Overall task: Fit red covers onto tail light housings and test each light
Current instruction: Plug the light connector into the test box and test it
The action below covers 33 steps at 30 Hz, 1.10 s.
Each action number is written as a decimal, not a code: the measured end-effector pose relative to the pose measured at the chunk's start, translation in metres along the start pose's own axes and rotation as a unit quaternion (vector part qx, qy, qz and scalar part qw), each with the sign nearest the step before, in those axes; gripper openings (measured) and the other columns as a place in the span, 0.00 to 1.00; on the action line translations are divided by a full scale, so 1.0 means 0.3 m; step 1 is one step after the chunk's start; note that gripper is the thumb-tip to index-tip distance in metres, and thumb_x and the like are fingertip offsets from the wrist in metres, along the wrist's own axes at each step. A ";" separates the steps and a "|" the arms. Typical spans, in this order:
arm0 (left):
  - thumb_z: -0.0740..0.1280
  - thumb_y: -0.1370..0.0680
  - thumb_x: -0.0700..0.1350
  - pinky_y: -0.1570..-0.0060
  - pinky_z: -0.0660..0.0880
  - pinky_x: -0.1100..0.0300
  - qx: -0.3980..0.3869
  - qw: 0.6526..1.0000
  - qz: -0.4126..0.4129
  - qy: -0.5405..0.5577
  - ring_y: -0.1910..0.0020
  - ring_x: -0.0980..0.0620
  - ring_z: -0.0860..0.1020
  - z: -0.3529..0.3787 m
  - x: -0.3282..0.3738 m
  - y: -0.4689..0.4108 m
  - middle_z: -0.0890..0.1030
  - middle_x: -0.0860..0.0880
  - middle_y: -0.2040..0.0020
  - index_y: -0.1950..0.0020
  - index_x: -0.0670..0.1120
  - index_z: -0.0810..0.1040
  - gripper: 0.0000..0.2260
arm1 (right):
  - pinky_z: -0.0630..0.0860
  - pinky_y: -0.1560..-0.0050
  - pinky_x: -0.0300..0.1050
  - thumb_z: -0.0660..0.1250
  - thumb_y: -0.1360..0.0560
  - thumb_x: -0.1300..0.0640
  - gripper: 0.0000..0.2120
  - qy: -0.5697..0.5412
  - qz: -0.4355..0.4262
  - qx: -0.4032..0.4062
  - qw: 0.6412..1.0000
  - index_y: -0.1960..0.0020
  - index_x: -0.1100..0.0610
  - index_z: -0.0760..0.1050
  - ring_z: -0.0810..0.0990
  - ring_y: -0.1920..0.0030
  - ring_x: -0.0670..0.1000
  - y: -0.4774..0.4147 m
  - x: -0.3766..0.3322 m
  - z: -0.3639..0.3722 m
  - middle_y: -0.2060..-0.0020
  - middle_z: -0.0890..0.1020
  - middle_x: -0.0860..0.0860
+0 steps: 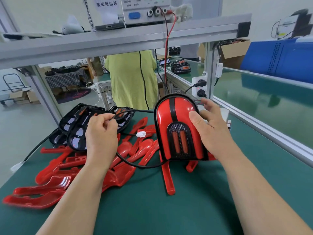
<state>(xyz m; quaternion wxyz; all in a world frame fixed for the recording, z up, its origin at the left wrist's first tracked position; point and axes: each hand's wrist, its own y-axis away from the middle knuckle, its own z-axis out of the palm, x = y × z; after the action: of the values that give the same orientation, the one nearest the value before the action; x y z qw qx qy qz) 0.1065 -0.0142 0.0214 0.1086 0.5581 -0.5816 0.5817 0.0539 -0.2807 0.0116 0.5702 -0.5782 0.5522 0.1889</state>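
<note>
My right hand (210, 128) grips an assembled tail light (176, 126), its red cover fitted on the black housing, held upright over the green mat with my thumb on the red face. My left hand (101, 133) pinches the light's black cable (135, 164), which loops under the light. The cable's white connector (141, 134) hangs free between my hands. Several loose red covers (55, 168) lie scattered on the mat at the left. A stack of bare black housings (79, 122) sits behind my left hand.
A power supply unit (145, 11) with red and black leads stands on the aluminium shelf above. A person in a yellow-green shirt (130, 78) stands beyond the bench. A socket block (199, 87) sits on the frame post; a blue crate (277, 60) is at right.
</note>
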 end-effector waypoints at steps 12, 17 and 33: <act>0.63 0.22 0.38 0.74 0.62 0.68 -0.098 0.900 -0.010 0.424 0.70 0.58 0.68 -0.093 0.143 -0.046 0.74 0.54 0.67 0.51 0.49 0.82 0.10 | 0.81 0.46 0.52 0.55 0.28 0.26 0.33 -0.198 0.085 -0.074 0.974 0.51 0.52 0.84 0.86 0.53 0.54 0.014 -0.020 0.041 0.56 0.87 0.54; 0.61 0.18 0.39 0.72 0.68 0.69 -0.056 0.841 -0.150 0.517 0.68 0.60 0.73 -0.039 0.146 -0.028 0.77 0.54 0.65 0.47 0.47 0.79 0.08 | 0.81 0.45 0.58 0.57 0.27 0.27 0.33 -0.314 0.161 -0.120 0.928 0.47 0.53 0.85 0.85 0.47 0.59 0.024 -0.049 0.094 0.49 0.86 0.59; 0.61 0.23 0.57 0.37 0.73 0.53 -0.142 0.961 -0.080 0.222 0.44 0.69 0.76 0.133 0.219 0.207 0.76 0.68 0.45 0.26 0.59 0.65 0.24 | 0.82 0.70 0.56 0.45 0.19 0.34 0.34 -0.597 0.351 0.153 0.705 0.33 0.55 0.76 0.85 0.50 0.60 -0.034 -0.048 0.055 0.43 0.84 0.59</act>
<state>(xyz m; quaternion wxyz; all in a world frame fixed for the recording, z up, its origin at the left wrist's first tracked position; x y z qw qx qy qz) 0.0558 -0.0990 0.0260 0.3592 0.4390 -0.5726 0.5920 0.0649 -0.2628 0.0238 0.7537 -0.0136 0.2803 0.5943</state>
